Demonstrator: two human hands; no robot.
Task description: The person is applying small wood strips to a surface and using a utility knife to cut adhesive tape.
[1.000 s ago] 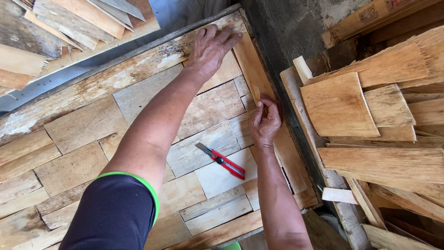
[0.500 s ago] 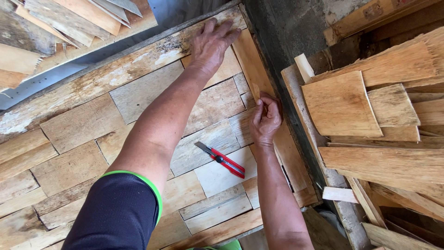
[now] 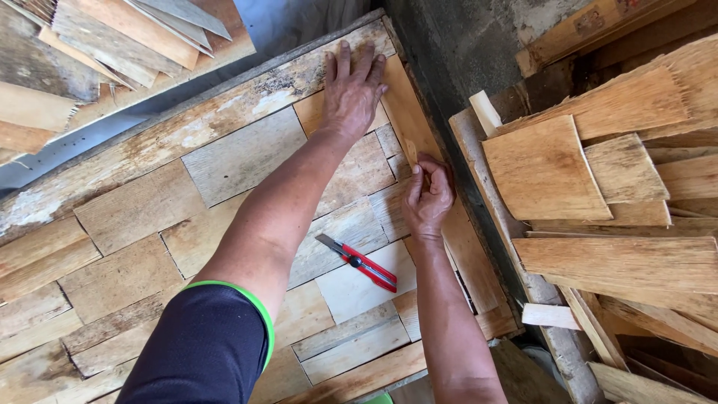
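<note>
My left hand [image 3: 351, 90] lies flat, fingers spread, on the far corner of a wooden panel [image 3: 134, 224] made of many fitted thin wood pieces. My right hand [image 3: 428, 196] pinches a small thin wood sliver [image 3: 410, 152] and holds it against the panel's right edge strip [image 3: 407, 112]. A red and grey utility knife [image 3: 357, 262] rests on the panel just left of my right forearm, untouched.
Stacks of thin wood sheets [image 3: 583, 172] lie piled to the right beyond a dark gap. More wood offcuts [image 3: 112, 37] sit at the top left. A grey wall [image 3: 464, 37] rises behind the panel's corner.
My left hand has stayed pressed on the far corner. My right hand's fingers have shifted slightly on the sliver at the right edge. The knife has not moved.
</note>
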